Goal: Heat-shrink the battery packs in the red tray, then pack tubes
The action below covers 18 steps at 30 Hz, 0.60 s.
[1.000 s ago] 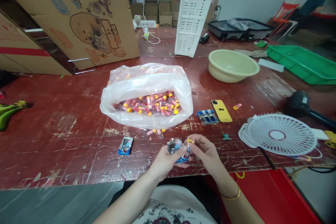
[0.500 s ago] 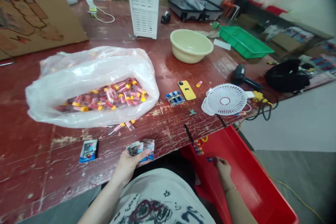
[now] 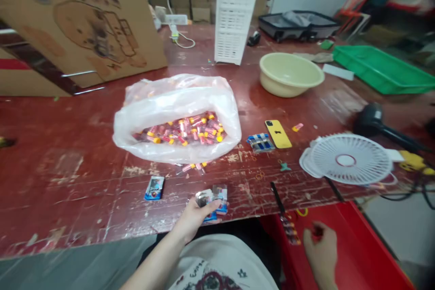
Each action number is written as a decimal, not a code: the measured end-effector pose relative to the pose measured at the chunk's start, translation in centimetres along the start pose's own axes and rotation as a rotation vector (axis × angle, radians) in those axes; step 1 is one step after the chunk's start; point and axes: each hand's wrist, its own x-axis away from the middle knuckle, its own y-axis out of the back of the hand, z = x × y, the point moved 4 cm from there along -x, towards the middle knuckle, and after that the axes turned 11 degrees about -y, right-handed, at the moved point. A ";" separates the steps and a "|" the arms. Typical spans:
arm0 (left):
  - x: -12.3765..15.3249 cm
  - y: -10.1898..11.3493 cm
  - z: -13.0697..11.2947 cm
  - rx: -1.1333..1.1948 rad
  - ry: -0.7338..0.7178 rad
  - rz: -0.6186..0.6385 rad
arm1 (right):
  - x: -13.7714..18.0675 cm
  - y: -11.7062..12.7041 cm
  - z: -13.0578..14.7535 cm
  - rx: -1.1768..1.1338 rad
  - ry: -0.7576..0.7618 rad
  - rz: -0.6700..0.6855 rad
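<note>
My left hand (image 3: 193, 219) is closed on a small stack of blue printed packets (image 3: 213, 198) at the table's near edge. My right hand (image 3: 321, 249) hangs low over the red bin (image 3: 360, 253) beside the table; it is blurred, with its fingers curled. A clear plastic bag (image 3: 176, 115) full of small pink tubes with yellow caps lies open in front of me. A few loose tubes (image 3: 192, 167) lie just below the bag. A single blue packet (image 3: 154, 188) rests on the table to the left of my left hand.
A yellow phone (image 3: 277, 133) and a blue bundle (image 3: 260, 142) lie right of the bag. A white fan (image 3: 350, 159), cream basin (image 3: 290, 74), green tray (image 3: 384, 70), white crate stack (image 3: 234, 13) and large cardboard box (image 3: 84, 22) surround the worn red table (image 3: 68, 167).
My right hand left the packets, dropped to the red bin at the right, and is now lifting back. The left hand keeps the stack. The view swung right, then back.
</note>
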 end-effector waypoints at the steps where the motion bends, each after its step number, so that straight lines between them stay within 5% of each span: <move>1: 0.0 0.2 -0.1 0.012 -0.004 -0.006 | 0.8 -0.5 3.9 -0.057 0.249 -0.025; 3: -0.1 0.6 -0.4 0.037 -0.025 -0.018 | 3.5 -3.3 12.3 -0.138 0.741 0.053; 5: -0.1 1.0 -0.8 0.050 -0.046 -0.033 | 6.5 -7.9 19.8 -0.127 1.070 0.308; 8: 0.1 1.5 -1.4 0.058 -0.052 -0.077 | 9.2 -14.2 27.1 -0.049 1.244 0.518; 12: 0.5 1.7 -1.9 0.083 -0.053 -0.109 | 10.0 -17.7 30.0 0.049 1.274 0.627; 18: 0.0 1.0 -2.4 0.116 -0.140 -0.079 | 8.6 -14.4 29.2 0.011 1.123 0.709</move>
